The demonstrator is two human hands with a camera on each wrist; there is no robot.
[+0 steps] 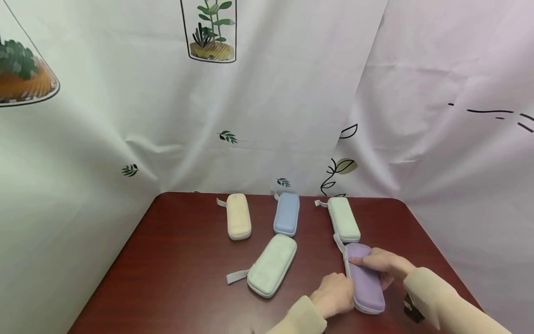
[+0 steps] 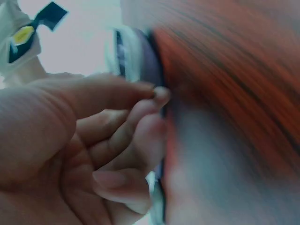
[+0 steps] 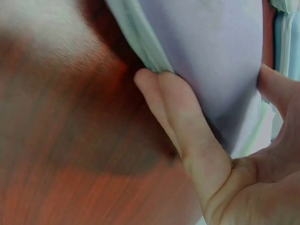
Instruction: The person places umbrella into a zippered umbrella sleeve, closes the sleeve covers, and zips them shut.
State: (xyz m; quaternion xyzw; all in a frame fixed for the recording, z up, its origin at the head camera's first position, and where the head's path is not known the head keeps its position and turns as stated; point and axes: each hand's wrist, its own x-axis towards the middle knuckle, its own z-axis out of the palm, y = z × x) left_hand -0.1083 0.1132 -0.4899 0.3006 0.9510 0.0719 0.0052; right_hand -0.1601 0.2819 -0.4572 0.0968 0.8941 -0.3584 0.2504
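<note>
A purple zip case (image 1: 367,283) with a pale zipper edge and a light wrist strap (image 1: 340,243) lies at the right of the table. My right hand (image 1: 381,264) grips it across its width, the thumb on one edge and the fingers along the opposite side; the right wrist view shows these fingers (image 3: 180,110) against the pale zipper edge. Beside the case's left edge, my left hand (image 1: 335,293) has its thumb and fingertips pinched together at the zipper line. What looks like the zipper pull is mostly hidden between them.
Behind the purple case lies a mint case (image 1: 344,219), close to it. A blue case (image 1: 286,213) and a cream case (image 1: 238,216) lie along the back. A larger pale green case (image 1: 272,266) lies mid-table, its strap pointing left. Printed cloth (image 1: 267,116) hangs behind the dark red table (image 1: 167,278).
</note>
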